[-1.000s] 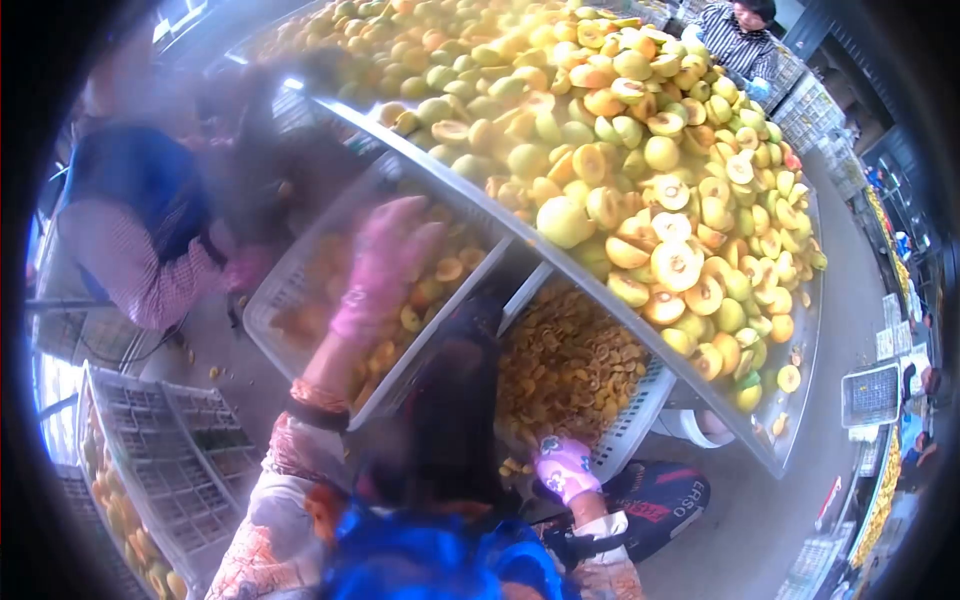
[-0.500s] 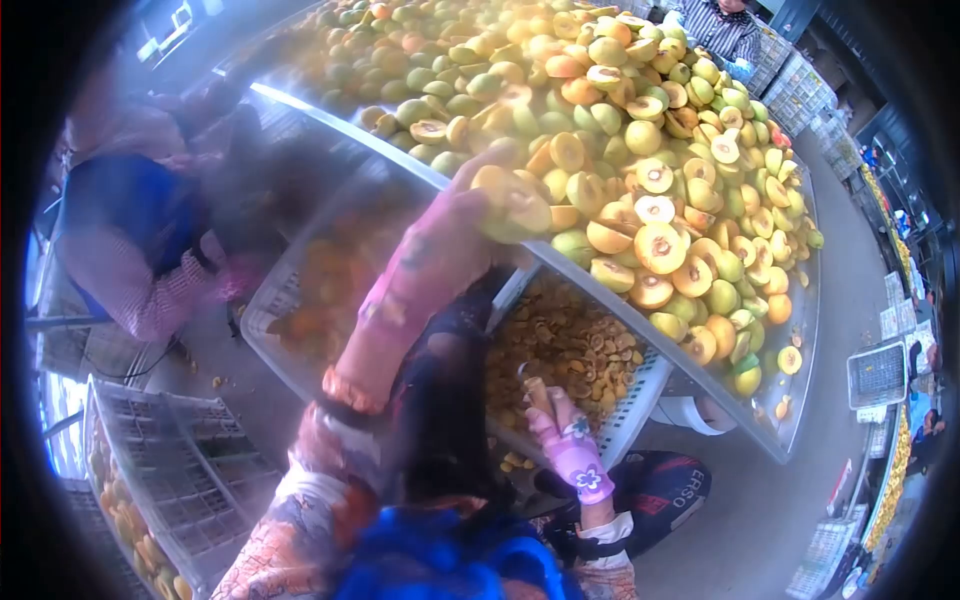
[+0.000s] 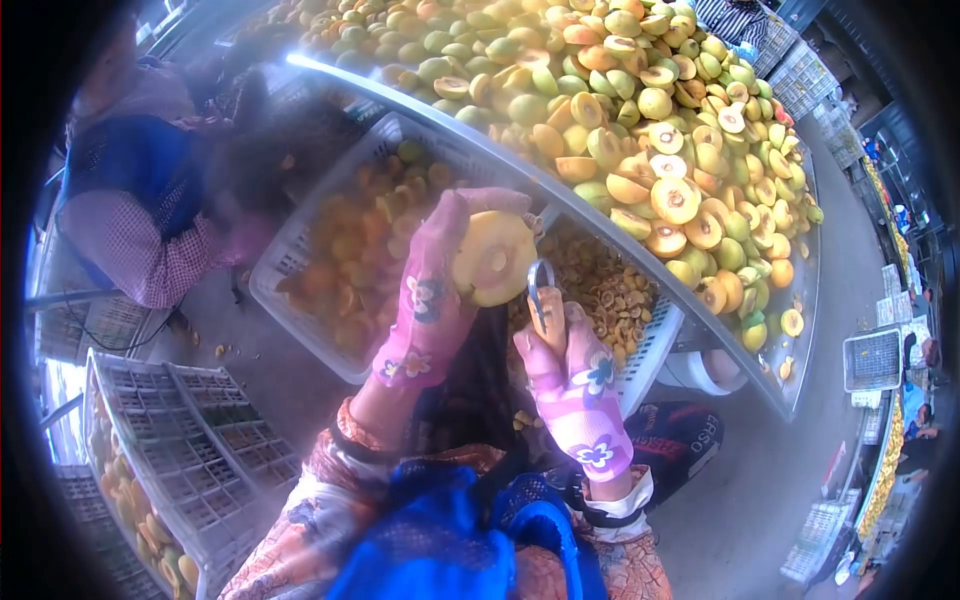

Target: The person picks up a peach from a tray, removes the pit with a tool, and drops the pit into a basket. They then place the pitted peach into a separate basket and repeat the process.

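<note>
My left hand, in a pink flowered glove, grips a yellow peach half with its cut face and pit turned toward the right. My right hand, gloved alike, is closed round the wooden handle of a looped pitting knife. The metal loop of the knife is right at the peach half's right edge. Below the hands, a crate of small brown pits and scraps shows under the table edge. Left of it, a white crate of peach halves is partly hidden by my left hand.
A metal-edged table bears a large heap of halved peaches. At left sits a person in a blue vest. A white slatted crate stands at lower left, and a white bucket under the table's right side.
My left hand has come back from the heap toward me with a peach half in it. My right hand has risen with the knife to meet the fruit.
</note>
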A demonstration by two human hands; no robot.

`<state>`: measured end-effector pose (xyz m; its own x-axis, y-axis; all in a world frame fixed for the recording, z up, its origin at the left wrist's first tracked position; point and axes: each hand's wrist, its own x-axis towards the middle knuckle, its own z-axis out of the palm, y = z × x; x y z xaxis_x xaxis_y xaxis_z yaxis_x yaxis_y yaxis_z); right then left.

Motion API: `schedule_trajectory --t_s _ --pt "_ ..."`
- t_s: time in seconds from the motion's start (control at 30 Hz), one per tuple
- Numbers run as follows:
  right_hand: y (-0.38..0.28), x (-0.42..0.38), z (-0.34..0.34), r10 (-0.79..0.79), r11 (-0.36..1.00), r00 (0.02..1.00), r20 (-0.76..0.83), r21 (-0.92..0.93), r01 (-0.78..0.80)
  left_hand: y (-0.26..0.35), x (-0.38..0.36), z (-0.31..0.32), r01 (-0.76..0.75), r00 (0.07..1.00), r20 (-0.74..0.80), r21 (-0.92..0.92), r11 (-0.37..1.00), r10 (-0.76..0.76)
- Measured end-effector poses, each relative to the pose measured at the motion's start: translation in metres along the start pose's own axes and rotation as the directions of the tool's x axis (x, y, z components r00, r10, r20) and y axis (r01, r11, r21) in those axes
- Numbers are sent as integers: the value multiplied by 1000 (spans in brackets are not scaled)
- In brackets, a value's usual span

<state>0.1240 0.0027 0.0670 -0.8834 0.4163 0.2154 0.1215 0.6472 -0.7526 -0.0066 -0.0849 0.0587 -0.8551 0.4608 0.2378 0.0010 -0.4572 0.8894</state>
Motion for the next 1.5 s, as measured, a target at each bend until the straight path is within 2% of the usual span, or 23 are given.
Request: schedule_trajectory --t_s 0.03,0.13,0.17,0.23,0.4,0.6,0.67,0.7,0.77,0.83,0.9,0.93,1.0,1.07,1.13,1.2,1.23,1.27,1.3,1.33,1.4,1.43,1.5 --pt "-3 0 1 31 998 999 11 -59 -31 3 -2 2 2 1000 -15 96 995 0" --pt "-2 -1 10 3 1000 1000 -11 -27 -3 -6 -5 -9 -113 989 100 67 991 106" --pt "-7 1 6 116 992 989 86 39 -120 -6 -7 -9 -109 990 102 69 992 101" --pt "0 -6 12 53 998 997 47 -19 -52 -4 -13 -5 -162 987 76 311 937 145" --pt "15 -13 16 -97 993 995 13 -67 97 -14 -18 -4 -144 989 60 225 964 134" --pt "25 -12 3 -95 983 976 197 175 60 -3 -26 7 11 997 78 95 995 -18" --pt "32 -13 -4 -426 890 883 195 -83 448 0 -26 9 34 994 98 111 993 -45" --pt "33 -15 -4 -252 967 941 224 18 255 2 -26 10 -54 992 127 235 971 24" --pt "33 -8 -11 -280 959 925 256 109 260 6 -26 14 -138 982 171 351 926 82" --pt "38 0 -15 -311 944 907 285 202 260 8 -26 16 -81 984 178 323 943 23" --pt "44 6 -16 -90 993 891 446 110 45 4 -25 22 18 990 133 231 973 -50" --pt "48 8 -15 -86 993 894 440 113 40 2 -23 24 111 988 92 130 985 -123" --pt "55 11 -14 -28 998 870 492 66 -5 0 -18 23 152 980 113 121 981 -166" --pt "53 10 -12 12 980 892 451 171 -100 3 -14 21 252 953 126 174 952 -276" --pt "52 7 -8 -51 952 929 367 298 -65 -1 -12 23 230 954 143 210 950 -262" --pt "50 0 0 -69 933 945 318 356 -52 -11 -13 23 -302 951 227 528 794 211" --pt "48 -1 -1 -255 943 946 200 270 196 -16 -16 27 -405 914 169 455 793 369" --pt "47 -2 -1 -444 891 890 104 151 427 -20 -19 26 -397 917 176 456 797 357" --pt "53 -5 5 -459 885 885 78 124 448 -24 -20 25 -381 925 169 447 809 342" --pt "54 -6 7 -453 888 888 72 121 443 -26 -21 26 -361 932 160 438 823 324" --pt "56 -4 6 -241 938 958 154 289 189 -25 -15 27 -356 934 194 434 828 300" --pt "59 -3 6 -236 941 961 147 282 188 -22 -13 28 -252 963 202 453 855 177" --pt "66 1 5 3 937 947 322 331 -116 -17 -12 31 17 983 160 413 911 -91"
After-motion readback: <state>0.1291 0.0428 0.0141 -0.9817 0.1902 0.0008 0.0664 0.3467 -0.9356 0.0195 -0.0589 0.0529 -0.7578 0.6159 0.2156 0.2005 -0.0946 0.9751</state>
